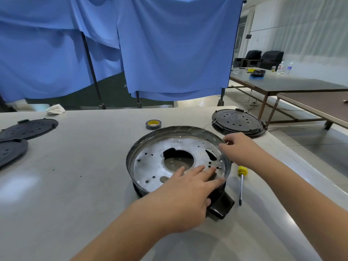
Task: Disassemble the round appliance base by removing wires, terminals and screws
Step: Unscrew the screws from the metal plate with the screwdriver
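On the pale table, near its right end, sits the round appliance base: a shallow grey metal pan, its floor pierced by small holes and a large central opening, over a black housing. The left hand lies flat inside, fingers spread. The right hand pinches the far rim, beside a yellow-handled screwdriver.

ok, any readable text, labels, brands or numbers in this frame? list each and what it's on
None can be read.
Metal base plate: faint stamped marks near its far edge, too blurred to read.
Tape roll: yellow inner core, no legible print.
Bottles on the far table: labels too small to read.
Dark sign on the far wall: too small to read.
Screwdriver: no marking visible.
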Motion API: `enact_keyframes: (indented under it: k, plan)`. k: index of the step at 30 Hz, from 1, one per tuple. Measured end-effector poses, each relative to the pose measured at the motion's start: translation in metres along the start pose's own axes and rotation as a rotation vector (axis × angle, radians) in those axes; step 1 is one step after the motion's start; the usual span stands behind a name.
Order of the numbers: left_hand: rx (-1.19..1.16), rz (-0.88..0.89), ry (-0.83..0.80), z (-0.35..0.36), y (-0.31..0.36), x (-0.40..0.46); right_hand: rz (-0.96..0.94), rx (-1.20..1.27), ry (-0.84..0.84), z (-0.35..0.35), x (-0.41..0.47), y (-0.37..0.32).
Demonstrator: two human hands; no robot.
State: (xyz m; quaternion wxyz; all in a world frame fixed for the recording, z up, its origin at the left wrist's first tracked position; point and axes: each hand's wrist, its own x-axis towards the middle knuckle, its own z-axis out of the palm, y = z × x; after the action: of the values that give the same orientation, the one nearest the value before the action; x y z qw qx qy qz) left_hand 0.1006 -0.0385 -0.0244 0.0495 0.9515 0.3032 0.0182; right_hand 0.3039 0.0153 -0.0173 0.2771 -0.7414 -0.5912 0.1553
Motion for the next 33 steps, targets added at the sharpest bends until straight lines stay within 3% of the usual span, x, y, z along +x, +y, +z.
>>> enact_keyframes:
  k: [3, 6, 10, 15, 19, 22, 26, 29, 33]
  plan:
    - [0.02, -0.018, 0.087, 0.0, -0.009, -0.001, -0.015, 0.053, 0.038, -0.002, 0.002, -0.004]
    - [0.112, -0.033, 0.256, -0.002, -0.023, 0.0, -0.075, 0.096, 0.179, -0.005, 0.004, -0.009]
    - [0.235, 0.007, 0.45, -0.013, -0.04, -0.002, -0.145, 0.314, 0.277, -0.007, 0.006, -0.019]
    - [0.291, 0.004, 0.713, -0.02, -0.066, -0.011, -0.097, 0.588, 0.261, -0.002, 0.011, -0.034]
    - [0.329, -0.064, 0.831, -0.024, -0.092, -0.024, -0.064, 0.805, 0.108, 0.009, 0.012, -0.051]
    - [0.291, -0.173, 0.845, -0.021, -0.111, -0.035, -0.186, 0.643, 0.08, 0.023, 0.008, -0.059]
    - [0.175, -0.322, 0.833, -0.011, -0.133, -0.047, -0.432, 0.073, -0.045, 0.043, 0.0, -0.047]
    - [0.138, -0.401, 0.819, 0.001, -0.146, -0.05, -0.448, -0.161, -0.137, 0.054, -0.004, -0.035]
    - [0.102, -0.484, 0.806, 0.018, -0.156, -0.051, -0.424, -0.342, -0.123, 0.06, -0.008, -0.024]
